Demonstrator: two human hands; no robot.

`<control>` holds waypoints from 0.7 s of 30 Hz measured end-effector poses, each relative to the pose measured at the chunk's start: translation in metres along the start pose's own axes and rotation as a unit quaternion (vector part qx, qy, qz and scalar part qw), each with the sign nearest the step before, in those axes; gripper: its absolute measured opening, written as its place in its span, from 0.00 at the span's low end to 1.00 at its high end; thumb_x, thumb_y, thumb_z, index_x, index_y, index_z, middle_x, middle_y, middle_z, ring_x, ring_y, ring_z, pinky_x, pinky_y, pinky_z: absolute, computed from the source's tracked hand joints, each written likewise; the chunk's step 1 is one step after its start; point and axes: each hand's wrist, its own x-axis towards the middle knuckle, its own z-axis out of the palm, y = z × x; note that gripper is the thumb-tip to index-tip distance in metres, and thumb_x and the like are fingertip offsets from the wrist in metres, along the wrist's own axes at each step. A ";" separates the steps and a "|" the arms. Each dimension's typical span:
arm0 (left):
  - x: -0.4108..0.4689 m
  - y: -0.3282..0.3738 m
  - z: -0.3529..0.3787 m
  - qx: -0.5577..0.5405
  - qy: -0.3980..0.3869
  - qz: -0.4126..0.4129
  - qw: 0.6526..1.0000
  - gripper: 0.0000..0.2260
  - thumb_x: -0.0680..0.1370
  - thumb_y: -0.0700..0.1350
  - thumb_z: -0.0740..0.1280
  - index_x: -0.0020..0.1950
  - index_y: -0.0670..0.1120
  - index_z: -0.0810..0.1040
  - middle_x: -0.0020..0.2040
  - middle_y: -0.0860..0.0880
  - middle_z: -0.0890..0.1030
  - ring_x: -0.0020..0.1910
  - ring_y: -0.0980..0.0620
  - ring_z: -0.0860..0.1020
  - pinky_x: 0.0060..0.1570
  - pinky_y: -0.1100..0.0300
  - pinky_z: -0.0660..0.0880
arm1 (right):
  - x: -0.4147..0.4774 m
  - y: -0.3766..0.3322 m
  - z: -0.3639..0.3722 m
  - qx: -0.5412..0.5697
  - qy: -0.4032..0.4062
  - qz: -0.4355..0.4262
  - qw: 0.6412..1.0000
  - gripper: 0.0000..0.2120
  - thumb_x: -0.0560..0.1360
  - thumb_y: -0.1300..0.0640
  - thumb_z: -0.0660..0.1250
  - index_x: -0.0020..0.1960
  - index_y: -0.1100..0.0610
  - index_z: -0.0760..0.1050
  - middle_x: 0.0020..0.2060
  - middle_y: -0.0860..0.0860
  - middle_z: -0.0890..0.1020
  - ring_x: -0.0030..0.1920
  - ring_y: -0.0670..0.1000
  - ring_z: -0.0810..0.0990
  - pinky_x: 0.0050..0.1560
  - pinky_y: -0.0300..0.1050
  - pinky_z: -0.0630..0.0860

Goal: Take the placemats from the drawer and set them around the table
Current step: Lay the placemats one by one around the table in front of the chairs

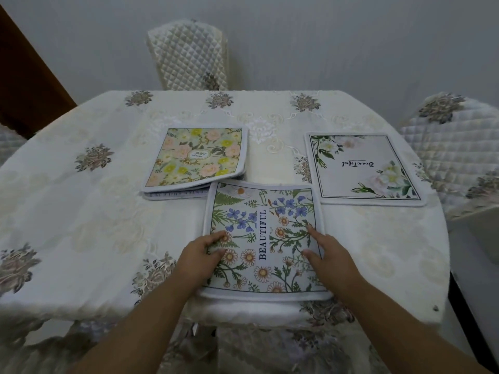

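A placemat with blue flowers, daisies and the word BEAUTIFUL (263, 211) lies flat at the near edge of the table. My left hand (201, 256) rests on its left side, fingers curled on the fabric. My right hand (332, 256) presses its right side with fingers spread. A white placemat with pale roses (361, 168) lies on the table's right side. Left of centre sits a small stack of placemats (197, 157), the top one with pink and yellow flowers; edges of others show beneath it.
The table wears a cream embroidered tablecloth (81, 211) with grey flower motifs. Quilted covered chairs stand at the far side (189, 52) and at the right (459, 147). A dark wooden panel (27, 85) rises at the far left.
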 end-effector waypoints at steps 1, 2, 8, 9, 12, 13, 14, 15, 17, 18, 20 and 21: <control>0.001 -0.001 0.000 -0.001 0.002 -0.001 1.000 0.19 0.78 0.44 0.70 0.67 0.59 0.77 0.69 0.51 0.76 0.60 0.52 0.79 0.60 0.60 0.76 | 0.001 0.000 0.000 0.001 -0.001 0.001 1.000 0.28 0.79 0.52 0.64 0.77 0.46 0.59 0.66 0.51 0.72 0.66 0.49 0.70 0.63 0.37 0.62; 0.000 -0.001 0.001 -0.003 0.000 -0.001 1.000 0.19 0.78 0.44 0.70 0.67 0.59 0.77 0.69 0.51 0.77 0.59 0.53 0.79 0.59 0.61 0.76 | 0.000 0.001 0.000 -0.003 0.000 0.001 1.000 0.28 0.79 0.51 0.64 0.77 0.46 0.59 0.67 0.51 0.72 0.66 0.49 0.69 0.63 0.37 0.62; -0.009 -0.007 0.010 0.073 -0.006 0.030 0.997 0.19 0.78 0.47 0.69 0.69 0.59 0.75 0.68 0.52 0.76 0.64 0.52 0.75 0.61 0.64 0.68 | -0.015 0.013 -0.003 -0.037 0.004 -0.010 0.999 0.28 0.79 0.49 0.64 0.76 0.45 0.59 0.65 0.53 0.74 0.66 0.51 0.71 0.65 0.45 0.68; -0.009 -0.007 0.012 0.091 -0.003 0.040 0.995 0.20 0.79 0.47 0.69 0.70 0.58 0.74 0.67 0.51 0.75 0.65 0.51 0.74 0.61 0.63 0.67 | -0.016 0.015 -0.003 -0.046 0.011 -0.013 0.999 0.28 0.78 0.48 0.64 0.76 0.45 0.59 0.65 0.54 0.74 0.66 0.52 0.71 0.66 0.47 0.68; -0.012 -0.008 0.019 0.118 0.007 0.043 0.992 0.24 0.78 0.50 0.70 0.73 0.56 0.70 0.65 0.48 0.72 0.65 0.49 0.73 0.63 0.59 0.68 | -0.020 0.018 -0.003 -0.053 0.039 -0.009 0.998 0.28 0.77 0.47 0.66 0.75 0.48 0.64 0.64 0.55 0.74 0.65 0.52 0.71 0.64 0.44 0.68; -0.013 -0.009 0.022 0.123 0.011 0.037 0.992 0.26 0.77 0.51 0.70 0.74 0.56 0.68 0.65 0.48 0.70 0.65 0.48 0.72 0.64 0.57 0.69 | -0.021 0.018 -0.003 -0.052 0.048 -0.004 0.997 0.28 0.77 0.47 0.66 0.74 0.49 0.65 0.64 0.55 0.74 0.64 0.51 0.71 0.63 0.42 0.67; -0.014 -0.009 0.024 0.140 0.019 0.032 0.989 0.27 0.77 0.53 0.70 0.75 0.57 0.66 0.67 0.46 0.68 0.68 0.46 0.69 0.66 0.54 0.68 | -0.022 0.017 -0.002 -0.050 0.057 -0.001 0.997 0.28 0.77 0.47 0.67 0.74 0.49 0.65 0.63 0.54 0.73 0.63 0.51 0.71 0.61 0.40 0.66; -0.015 -0.009 0.025 0.171 0.028 0.030 0.984 0.29 0.76 0.55 0.69 0.76 0.57 0.64 0.71 0.45 0.66 0.71 0.44 0.65 0.68 0.50 0.66 | -0.022 0.017 -0.002 -0.048 0.064 0.002 0.997 0.27 0.76 0.48 0.67 0.74 0.50 0.66 0.63 0.54 0.73 0.62 0.50 0.71 0.60 0.39 0.66; -0.018 -0.008 0.027 0.258 0.046 0.031 0.965 0.31 0.77 0.60 0.66 0.77 0.58 0.60 0.78 0.45 0.58 0.75 0.42 0.57 0.72 0.46 0.60 | -0.024 0.016 -0.002 -0.051 0.075 0.011 0.996 0.27 0.75 0.48 0.68 0.73 0.49 0.67 0.64 0.53 0.70 0.62 0.49 0.70 0.60 0.39 0.66; -0.018 -0.008 0.027 0.295 0.053 0.034 0.954 0.31 0.77 0.61 0.64 0.78 0.59 0.58 0.80 0.45 0.54 0.77 0.42 0.54 0.73 0.45 0.58 | -0.025 0.017 -0.002 -0.062 0.086 0.014 0.994 0.27 0.75 0.47 0.69 0.72 0.48 0.68 0.65 0.53 0.69 0.64 0.50 0.69 0.61 0.42 0.67; -0.017 -0.009 0.030 0.332 0.069 0.053 0.939 0.31 0.78 0.62 0.60 0.79 0.58 0.55 0.82 0.46 0.46 0.79 0.44 0.46 0.75 0.45 0.54 | -0.025 0.014 -0.002 -0.121 0.119 0.015 0.985 0.26 0.74 0.45 0.69 0.70 0.47 0.70 0.69 0.52 0.66 0.68 0.54 0.65 0.63 0.50 0.69; -0.015 -0.009 0.033 0.341 0.071 0.076 0.934 0.31 0.78 0.62 0.58 0.79 0.58 0.53 0.82 0.47 0.44 0.80 0.45 0.43 0.76 0.45 0.49 | -0.024 0.011 -0.001 -0.165 0.135 0.005 0.977 0.26 0.74 0.44 0.68 0.70 0.47 0.69 0.71 0.52 0.64 0.70 0.55 0.63 0.65 0.54 0.68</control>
